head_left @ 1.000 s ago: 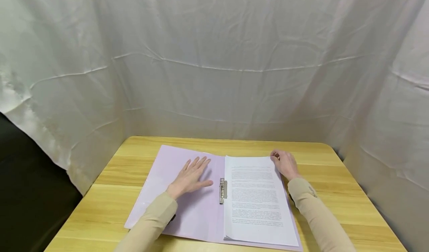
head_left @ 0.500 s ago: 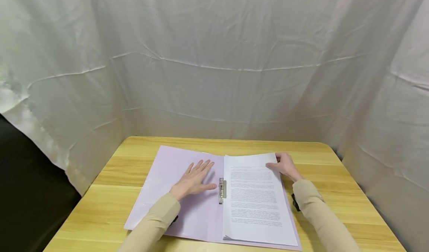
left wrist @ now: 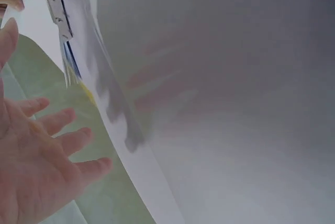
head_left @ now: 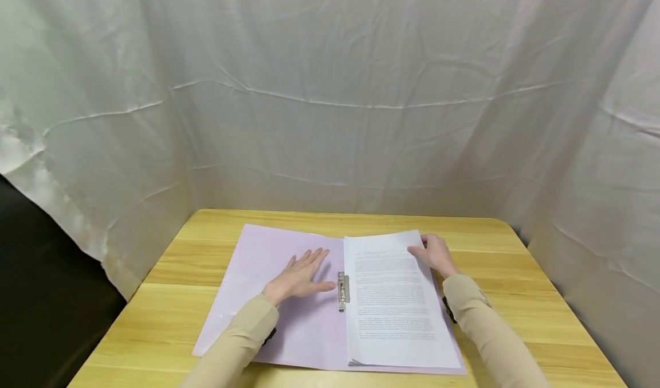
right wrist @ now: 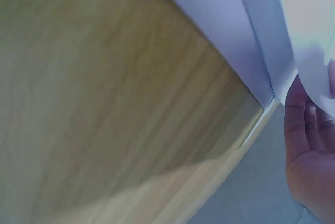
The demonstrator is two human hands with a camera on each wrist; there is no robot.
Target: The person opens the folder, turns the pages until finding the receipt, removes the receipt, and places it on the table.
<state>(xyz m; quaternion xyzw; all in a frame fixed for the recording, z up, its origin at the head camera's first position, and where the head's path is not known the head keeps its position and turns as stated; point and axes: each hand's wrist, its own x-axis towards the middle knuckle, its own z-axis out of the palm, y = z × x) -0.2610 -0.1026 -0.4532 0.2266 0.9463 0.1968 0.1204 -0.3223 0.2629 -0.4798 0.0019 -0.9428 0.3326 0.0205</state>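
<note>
An open lilac folder (head_left: 232,296) lies flat on the table, with a metal clip (head_left: 342,292) along its spine. Printed paper sheets (head_left: 392,296) in a stack cover its right half. My left hand (head_left: 299,278), fingers spread and straight, is over the folder's left cover; in the left wrist view the palm of this left hand (left wrist: 42,161) appears apart from the cover. At the top right corner of the stack, my right hand (head_left: 434,255) pinches paper, thumb above and fingers beneath. The lifted sheet (right wrist: 311,41) bends up in the right wrist view; how many sheets are pinched cannot be told.
The wooden table (head_left: 515,296) extends beyond the folder on both sides and at the back. A pale grey curtain (head_left: 330,136) hangs behind and around it. A dark area (head_left: 46,296) shows at the lower left.
My right hand has shifted its hold, its thumb now over the page's top right corner, and that corner has risen. The left hand has drifted slightly right, still spread.
</note>
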